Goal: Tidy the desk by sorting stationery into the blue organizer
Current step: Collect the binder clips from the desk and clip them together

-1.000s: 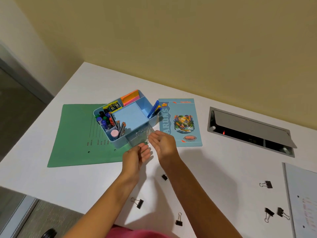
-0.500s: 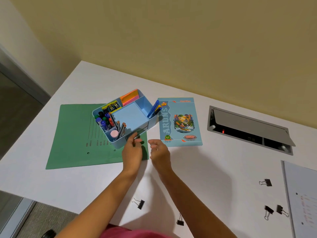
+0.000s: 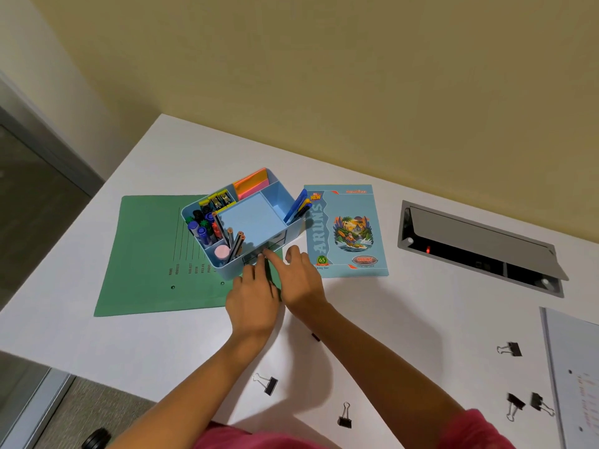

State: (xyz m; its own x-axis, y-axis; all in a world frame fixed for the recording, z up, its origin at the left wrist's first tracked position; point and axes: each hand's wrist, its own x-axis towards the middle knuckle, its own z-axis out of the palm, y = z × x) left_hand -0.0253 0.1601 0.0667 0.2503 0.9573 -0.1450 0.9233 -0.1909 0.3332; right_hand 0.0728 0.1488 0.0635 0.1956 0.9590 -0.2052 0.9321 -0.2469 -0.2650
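Observation:
The blue organizer (image 3: 275,202) stands partly on a green folder (image 3: 149,254). It holds markers, pencils, sticky notes, blue pens and a pale blue note pad. A small drawer (image 3: 275,243) sits in its front wall. My left hand (image 3: 254,296) rests against the drawer front with fingers stretched forward and the thumb apart. My right hand (image 3: 303,280) is beside it, its index finger touching the drawer; it holds nothing. Several black binder clips lie loose on the white desk, one (image 3: 269,384) below my left forearm and one (image 3: 344,416) between my arms.
A blue "Aruns" notebook (image 3: 350,231) lies right of the organizer. An open cable hatch (image 3: 479,247) is sunk into the desk further right. More clips (image 3: 510,349) lie near a white sheet (image 3: 573,384) at the right edge. The desk's left edge drops to the floor.
A second ago both hands held a clear drawer pulled out of the organizer. The drawer has gone back in, and both hands now sit at its front.

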